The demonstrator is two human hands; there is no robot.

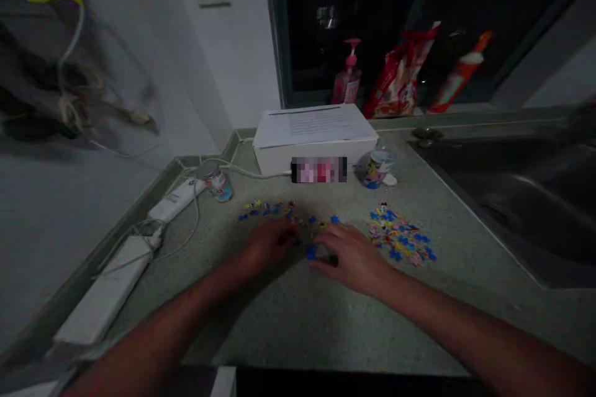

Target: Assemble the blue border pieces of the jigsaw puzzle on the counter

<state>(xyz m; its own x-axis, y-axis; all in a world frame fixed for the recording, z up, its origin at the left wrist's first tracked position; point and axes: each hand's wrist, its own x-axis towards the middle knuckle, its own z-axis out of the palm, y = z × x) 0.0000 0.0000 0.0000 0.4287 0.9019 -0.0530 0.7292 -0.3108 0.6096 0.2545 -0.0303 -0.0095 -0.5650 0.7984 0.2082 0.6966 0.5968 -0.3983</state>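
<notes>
Small jigsaw puzzle pieces in blue, yellow and pink lie on the speckled counter. My left hand (272, 243) is curled at the near side of a loose row of pieces (266, 208); its fingertips are dark, and what they hold, if anything, cannot be made out. Opposite it, my right hand (354, 255) rests low over the counter, thumb and fingers apart. A blue puzzle piece (311, 252) lies by the gap between its thumb and fingertips. To the right of that hand spreads a dense heap of pieces (401, 237).
Behind the pieces stand a white box (274, 158) with a printed sheet on top, a phone (319, 170) on a cable, and a clear tub (378, 167). A lidded jar (215, 181) and a power strip (112, 288) are left. The sink (526, 198) lies right.
</notes>
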